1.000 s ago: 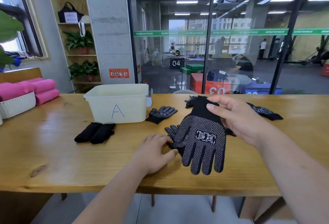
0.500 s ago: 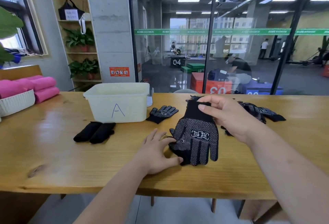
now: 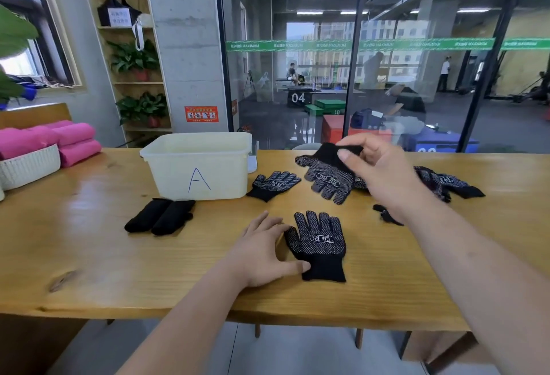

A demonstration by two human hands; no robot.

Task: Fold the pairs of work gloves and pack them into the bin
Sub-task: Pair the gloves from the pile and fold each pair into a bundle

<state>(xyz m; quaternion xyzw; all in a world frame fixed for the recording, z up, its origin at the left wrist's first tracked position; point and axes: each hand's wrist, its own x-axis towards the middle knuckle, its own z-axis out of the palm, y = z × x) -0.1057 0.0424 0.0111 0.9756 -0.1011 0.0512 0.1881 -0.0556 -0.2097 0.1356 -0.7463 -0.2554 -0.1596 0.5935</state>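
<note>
A black dotted work glove [image 3: 320, 243] lies flat on the wooden table [image 3: 89, 255], fingers pointing away, cuff toward me. My left hand [image 3: 262, 251] rests beside it, thumb touching the cuff, fingers spread. My right hand [image 3: 378, 172] pinches the cuff of a second dotted glove [image 3: 327, 176] and holds it above the table, fingers hanging down. The cream bin marked "A" [image 3: 199, 166] stands at the back left. A folded black pair [image 3: 159, 216] lies in front of the bin.
One loose glove [image 3: 275, 184] lies right of the bin. More gloves [image 3: 443, 182] are heaped at the right, and one [image 3: 385, 215] peeks out under my right wrist. A white basket [image 3: 28, 166] with pink rolls sits far left. A glass wall stands behind the table.
My right hand lifted the top glove off the lower one and carried it up and back. The lower glove now lies uncovered and flat by my left hand.
</note>
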